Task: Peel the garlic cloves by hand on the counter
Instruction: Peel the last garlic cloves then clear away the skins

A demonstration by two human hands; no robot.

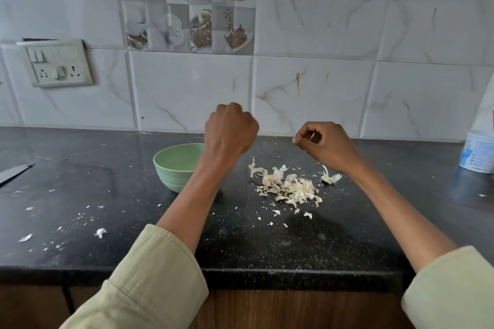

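My left hand (230,129) is curled into a fist, raised above the counter just right of the green bowl (175,165). I see only its back, so anything inside it is hidden. My right hand (322,143) hovers behind the peel pile with its fingers curled, thumb and fingers pinching a small pale garlic piece (311,137). A heap of dry garlic peels (290,188) lies on the black counter (240,243) between my forearms. A separate peel cluster (331,177) sits under my right wrist. The bowl's visible inside looks bare.
A knife blade (14,172) lies at the counter's far left. A white tub (478,153) stands at the far right by the wall. Peel flakes (101,232) are scattered over the left of the counter. A switchboard (57,63) is on the tiled wall.
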